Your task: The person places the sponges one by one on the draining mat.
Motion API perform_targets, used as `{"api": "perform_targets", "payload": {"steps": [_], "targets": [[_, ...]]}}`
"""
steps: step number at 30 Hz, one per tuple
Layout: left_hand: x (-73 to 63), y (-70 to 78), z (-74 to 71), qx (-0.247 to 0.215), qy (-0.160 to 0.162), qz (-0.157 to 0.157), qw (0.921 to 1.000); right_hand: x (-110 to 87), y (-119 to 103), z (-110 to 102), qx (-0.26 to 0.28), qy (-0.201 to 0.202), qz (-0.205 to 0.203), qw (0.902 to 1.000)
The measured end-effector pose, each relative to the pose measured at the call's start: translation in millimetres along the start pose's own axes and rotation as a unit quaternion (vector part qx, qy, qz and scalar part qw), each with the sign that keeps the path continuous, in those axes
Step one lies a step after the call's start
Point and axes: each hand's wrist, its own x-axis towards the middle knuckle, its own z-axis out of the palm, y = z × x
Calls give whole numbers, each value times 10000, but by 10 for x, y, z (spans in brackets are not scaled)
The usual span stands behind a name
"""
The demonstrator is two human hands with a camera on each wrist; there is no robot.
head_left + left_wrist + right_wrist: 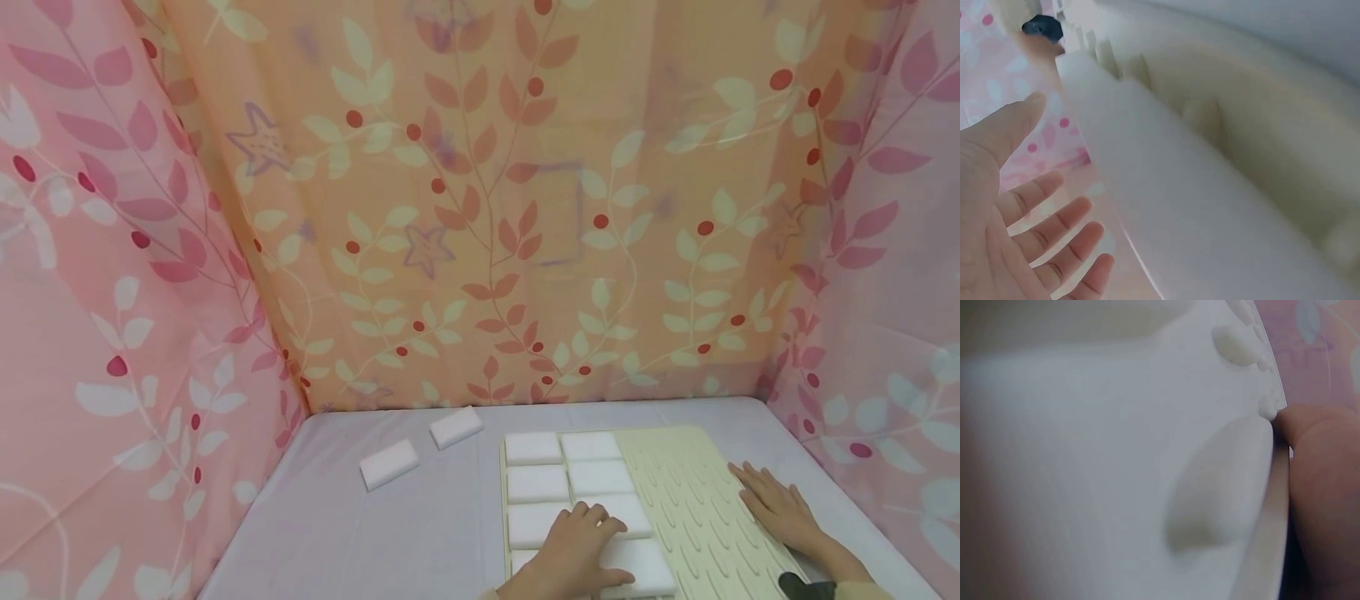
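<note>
A pale yellow tray (693, 500) with rows of raised ridges lies on the table. White rectangular blocks, sponge-like in look, fill its left part in two columns; one is a front block (645, 567). My left hand (573, 546) is over the front blocks, fingers spread and loosely bent. In the left wrist view, the left hand (1029, 219) shows nothing in its palm beside a white block (1147, 187). Along the tray's right edge, my right hand (780, 508) rests with fingers extended. The right wrist view shows only part of the right hand (1325, 487) beside the ridged tray (1104, 450).
Two loose white blocks lie left of the tray: a nearer block (388, 464) and a farther block (456, 427). A pale cloth-covered table (337, 542) carries everything. Patterned orange curtain (480, 208) hangs behind, with pink curtains (112, 333) at the sides.
</note>
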Motion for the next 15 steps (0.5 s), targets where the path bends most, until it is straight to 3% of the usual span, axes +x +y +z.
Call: {"api": "perform_targets", "payload": {"steps": [15], "targets": [[-161,-410,-191,-443,358,-756,9955,-10,-10,5,29,42,-23,10000]]}}
